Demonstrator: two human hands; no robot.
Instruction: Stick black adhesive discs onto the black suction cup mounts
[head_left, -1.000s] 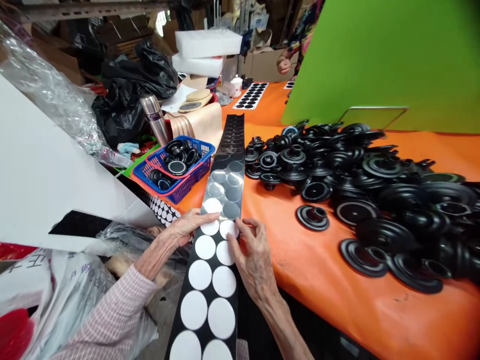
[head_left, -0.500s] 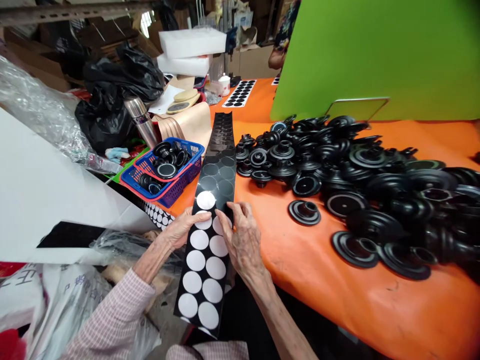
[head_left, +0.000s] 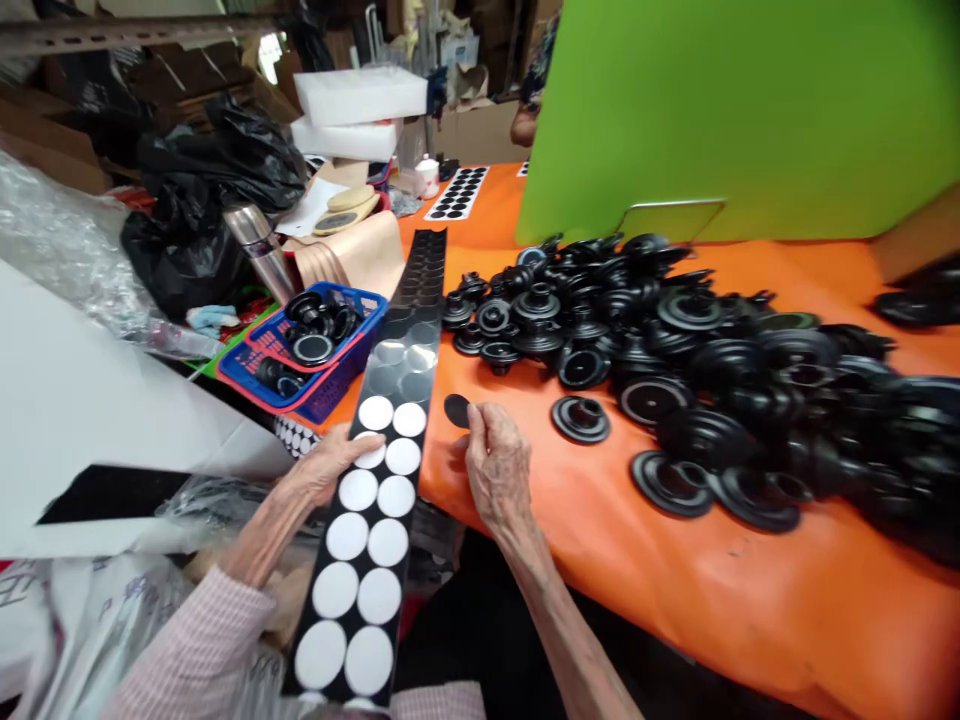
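A long black sticker strip (head_left: 401,497) with rows of white circles lies over the edge of the orange table; its far part is glossy black with round outlines. My left hand (head_left: 328,468) grips its left edge, thumb on top over a white circle. Between the thumb and finger of my right hand (head_left: 499,460) is a small black disc (head_left: 457,410), held just right of the strip above the table. To the right of that hand lies a black ringed part (head_left: 580,419), beside a big heap of similar black parts (head_left: 690,310).
A blue basket (head_left: 330,390) of black rings stands left of the strip, with a steel flask (head_left: 259,248) behind it. A green board (head_left: 720,110) rises at the back right. Another person's hand (head_left: 524,126) shows beyond it.
My right hand has moved off the strip to the right with a black disc pinched in it. Another white circle now shows on the strip. The view has shifted right.
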